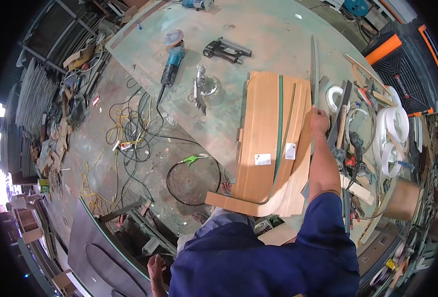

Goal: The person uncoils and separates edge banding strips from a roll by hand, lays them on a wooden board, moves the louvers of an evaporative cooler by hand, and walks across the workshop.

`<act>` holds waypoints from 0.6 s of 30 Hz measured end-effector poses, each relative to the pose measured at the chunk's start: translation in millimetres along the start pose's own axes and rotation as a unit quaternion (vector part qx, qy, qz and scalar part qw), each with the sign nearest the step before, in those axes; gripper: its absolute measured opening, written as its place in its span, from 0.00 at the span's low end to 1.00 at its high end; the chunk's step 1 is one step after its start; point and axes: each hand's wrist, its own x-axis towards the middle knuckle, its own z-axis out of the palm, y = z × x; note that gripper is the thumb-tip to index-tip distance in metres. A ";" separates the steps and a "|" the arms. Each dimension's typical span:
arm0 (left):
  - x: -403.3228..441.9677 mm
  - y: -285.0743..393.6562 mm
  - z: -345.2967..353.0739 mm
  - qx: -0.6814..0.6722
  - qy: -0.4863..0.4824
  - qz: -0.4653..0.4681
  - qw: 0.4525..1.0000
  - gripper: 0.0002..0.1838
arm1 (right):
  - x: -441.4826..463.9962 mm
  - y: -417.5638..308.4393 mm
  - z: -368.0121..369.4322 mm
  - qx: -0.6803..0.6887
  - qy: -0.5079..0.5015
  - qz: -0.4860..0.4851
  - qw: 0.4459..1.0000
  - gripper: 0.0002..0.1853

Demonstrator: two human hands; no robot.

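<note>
My right hand [319,120] is closed at the right edge of the wooden panels, its fingers around a long thin grey strip [314,62]. The strip points away across the table beyond the hand. Beside it lie several flat wood-grain panels [261,121], with a dark green strip [280,109] running lengthwise between them. Two white labels [262,159] are stuck on the panels. A narrower wooden piece [229,202] juts out left at the near end. My left hand [156,267] hangs low at my side, fingers curled in, with nothing visible in it.
On the green-stained table [204,114] lie a black nail gun [226,50], a blue angle grinder [173,62] and a metal spray gun [200,89]. White edging rolls [396,123] and tools crowd the right side. Tangled cables [135,128] and an air hose [168,173] cover the floor.
</note>
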 end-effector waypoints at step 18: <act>25.4 29.8 25.4 0.073 -0.107 0.100 0.987 0.17 | -17.6 -74.5 -92.6 0.628 -0.184 0.228 0.721 0.23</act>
